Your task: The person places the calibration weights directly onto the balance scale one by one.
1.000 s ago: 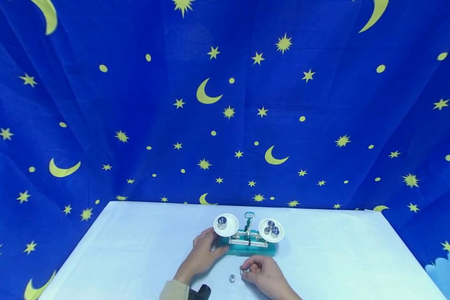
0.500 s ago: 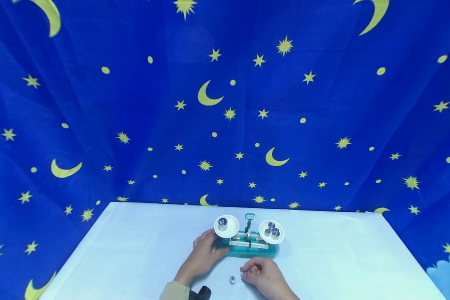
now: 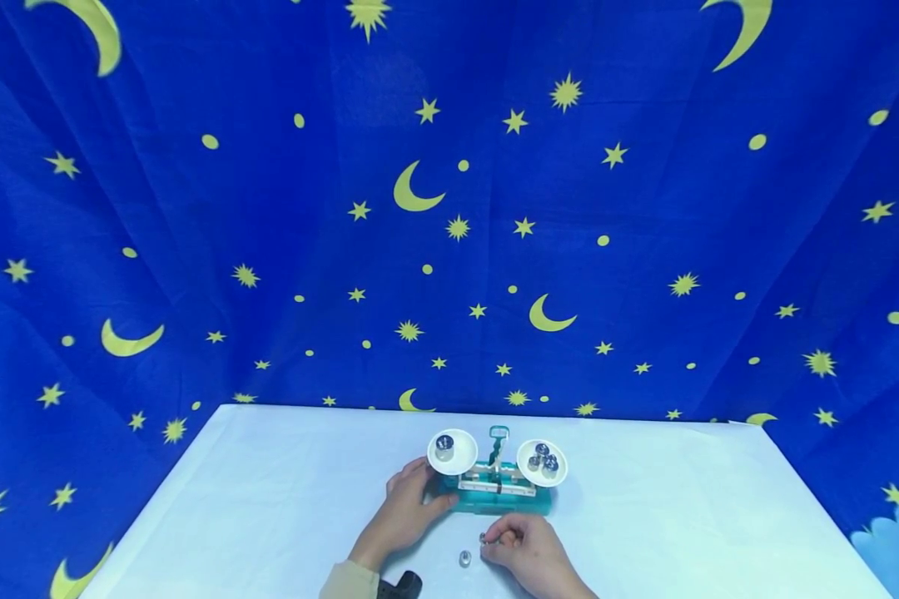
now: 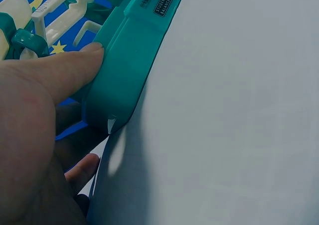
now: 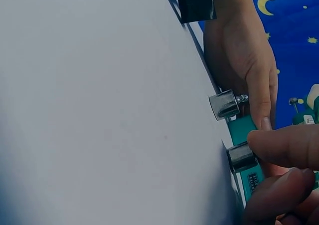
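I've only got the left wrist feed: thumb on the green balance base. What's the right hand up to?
Observer: Right hand pinches a small metal weight in front of the balance.

Operator: Pans are cut off for me. What's in the left pan?

Observer: Head view: left pan holds a single weight.

Operator: And the right one?

Observer: Right pan holds three weights, grouped close together.
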### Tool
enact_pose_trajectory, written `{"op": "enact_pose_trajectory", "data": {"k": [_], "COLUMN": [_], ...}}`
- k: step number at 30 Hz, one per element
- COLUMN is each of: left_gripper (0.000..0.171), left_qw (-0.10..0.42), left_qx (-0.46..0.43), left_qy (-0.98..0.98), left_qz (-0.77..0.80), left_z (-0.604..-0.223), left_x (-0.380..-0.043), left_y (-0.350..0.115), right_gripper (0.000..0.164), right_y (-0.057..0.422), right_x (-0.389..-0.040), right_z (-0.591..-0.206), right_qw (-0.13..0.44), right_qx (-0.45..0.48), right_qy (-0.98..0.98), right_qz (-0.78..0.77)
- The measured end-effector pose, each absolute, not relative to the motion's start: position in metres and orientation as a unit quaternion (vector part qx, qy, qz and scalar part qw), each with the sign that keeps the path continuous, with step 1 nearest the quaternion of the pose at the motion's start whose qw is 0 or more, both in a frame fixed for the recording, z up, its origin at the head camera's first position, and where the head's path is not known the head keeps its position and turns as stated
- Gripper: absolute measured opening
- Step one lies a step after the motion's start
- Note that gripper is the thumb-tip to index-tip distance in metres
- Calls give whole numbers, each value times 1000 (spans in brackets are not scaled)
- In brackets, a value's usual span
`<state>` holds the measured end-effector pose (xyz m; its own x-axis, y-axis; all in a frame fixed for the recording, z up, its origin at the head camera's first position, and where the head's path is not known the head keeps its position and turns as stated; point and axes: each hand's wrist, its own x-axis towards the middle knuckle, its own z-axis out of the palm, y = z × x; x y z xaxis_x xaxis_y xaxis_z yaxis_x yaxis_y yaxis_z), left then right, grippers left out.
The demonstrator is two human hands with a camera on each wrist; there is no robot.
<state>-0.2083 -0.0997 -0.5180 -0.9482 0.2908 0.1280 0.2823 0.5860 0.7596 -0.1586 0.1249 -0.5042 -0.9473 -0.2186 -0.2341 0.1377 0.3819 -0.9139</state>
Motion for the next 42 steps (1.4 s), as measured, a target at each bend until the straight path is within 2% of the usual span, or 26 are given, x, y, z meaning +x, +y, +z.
{"op": "enact_pose_trajectory", "data": {"k": [42], "left_gripper": [69], "left_qw": [-2], "left_qx": [163], "left_qy": [890], "left_qz": [425], "left_z": [-518], "left_x": [-208], "left_y": [-100], "right_gripper": [14], "right_y": [125], "right_x": [-155], "right_z": [-494], "right_qw": [155], "right_qx": [-40], "right_qy": [797], "right_qz": [-582]}}
